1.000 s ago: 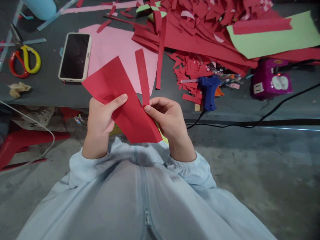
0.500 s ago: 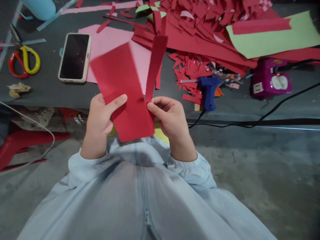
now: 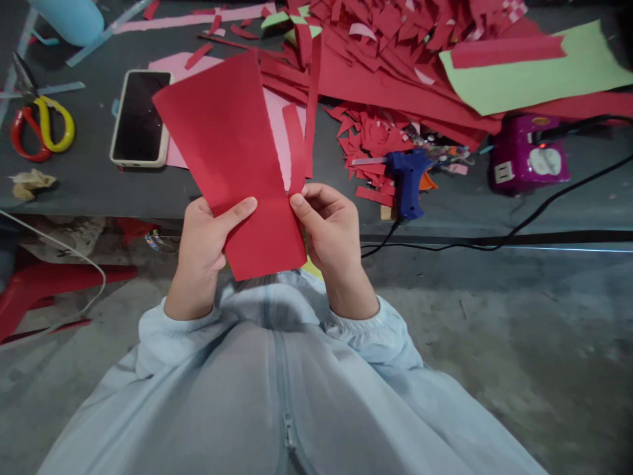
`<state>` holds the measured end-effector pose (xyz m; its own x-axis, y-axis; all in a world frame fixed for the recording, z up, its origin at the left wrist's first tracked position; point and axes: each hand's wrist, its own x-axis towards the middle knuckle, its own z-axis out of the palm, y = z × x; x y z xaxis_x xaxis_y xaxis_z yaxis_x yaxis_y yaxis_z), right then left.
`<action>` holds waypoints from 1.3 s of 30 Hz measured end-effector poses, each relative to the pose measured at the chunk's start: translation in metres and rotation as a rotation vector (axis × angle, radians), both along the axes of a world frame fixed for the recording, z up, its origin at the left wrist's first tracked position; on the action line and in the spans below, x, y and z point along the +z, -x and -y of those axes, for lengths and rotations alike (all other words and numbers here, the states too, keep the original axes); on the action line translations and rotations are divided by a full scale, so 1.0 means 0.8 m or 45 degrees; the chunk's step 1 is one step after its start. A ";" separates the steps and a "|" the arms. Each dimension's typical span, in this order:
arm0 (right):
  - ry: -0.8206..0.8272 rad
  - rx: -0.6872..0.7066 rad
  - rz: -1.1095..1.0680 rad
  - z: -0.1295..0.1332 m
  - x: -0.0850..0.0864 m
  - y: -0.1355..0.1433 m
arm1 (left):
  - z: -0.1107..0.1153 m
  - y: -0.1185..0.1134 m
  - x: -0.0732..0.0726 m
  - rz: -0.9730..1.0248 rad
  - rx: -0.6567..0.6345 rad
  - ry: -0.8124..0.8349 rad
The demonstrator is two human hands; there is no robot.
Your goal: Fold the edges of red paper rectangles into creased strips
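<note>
A red paper sheet (image 3: pixel 227 145) is held over the table's front edge, above my lap. My left hand (image 3: pixel 208 234) grips its left side, thumb on top and fingers hidden underneath. At the right edge of the sheet, my right hand (image 3: pixel 329 221) pinches a narrow red paper strip (image 3: pixel 295 145) between thumb and forefinger. This strip stands away from the sheet at its upper part and meets it near my right thumb. Pink paper (image 3: pixel 279 125) lies on the table behind the sheet.
Left on the table are a phone (image 3: pixel 141 119), scissors (image 3: pixel 42 125) and a light-blue object (image 3: pixel 74 20). A blue glue gun (image 3: pixel 409 181), red paper scraps (image 3: pixel 373 135), green paper (image 3: pixel 519 79) and a purple box (image 3: pixel 529 158) with a black cord lie right. A red stool (image 3: pixel 59 280) stands below.
The strip's free end has curled away and looks shorter in view. The sheet's top has swung up and left, showing more of its face. Both hands keep their grip.
</note>
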<state>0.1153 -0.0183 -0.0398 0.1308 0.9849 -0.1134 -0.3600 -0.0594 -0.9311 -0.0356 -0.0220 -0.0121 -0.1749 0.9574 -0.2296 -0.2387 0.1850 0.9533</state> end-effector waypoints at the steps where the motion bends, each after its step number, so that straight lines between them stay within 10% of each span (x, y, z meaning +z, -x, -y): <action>1: 0.001 -0.004 0.004 0.000 0.000 0.000 | 0.000 0.000 0.000 -0.001 0.007 0.001; 10: 0.080 0.210 0.036 0.002 0.001 -0.011 | -0.004 0.001 -0.005 0.051 0.024 -0.050; 39: -0.021 0.072 0.059 0.008 -0.004 -0.005 | 0.000 0.000 0.003 -0.058 0.104 -0.030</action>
<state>0.1195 -0.0249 -0.0427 0.0793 0.9926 -0.0923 -0.3133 -0.0631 -0.9476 -0.0357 -0.0218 -0.0098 -0.2624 0.9446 -0.1972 -0.2081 0.1442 0.9674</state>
